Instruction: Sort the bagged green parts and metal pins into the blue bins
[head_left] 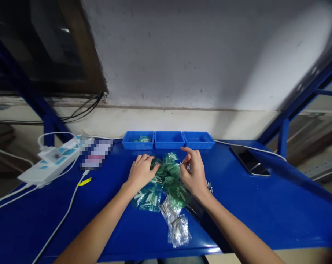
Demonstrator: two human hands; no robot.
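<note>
My left hand (142, 170) rests against the left side of a heap of small green plastic bags (170, 170). Its thumb is spread from the fingers and touches the bags. To the right of the heap is my right hand (193, 170), index finger stretched out and the other fingers curled towards the thumb. What they hold, if anything, is too small to tell. Small metal screws (209, 186) show beside and partly under this hand. Pale pieces show inside the green bags. Clear bags with metal pins (179, 231) lie nearer the table's front edge.
Three blue bins stand in a row at the back: a left bin (138, 146) with green bags inside, a middle bin (169, 146) and a right bin (199, 146). A phone (250, 160) lies on the blue table (265, 209). A power strip (49, 165) and white cables occupy the left.
</note>
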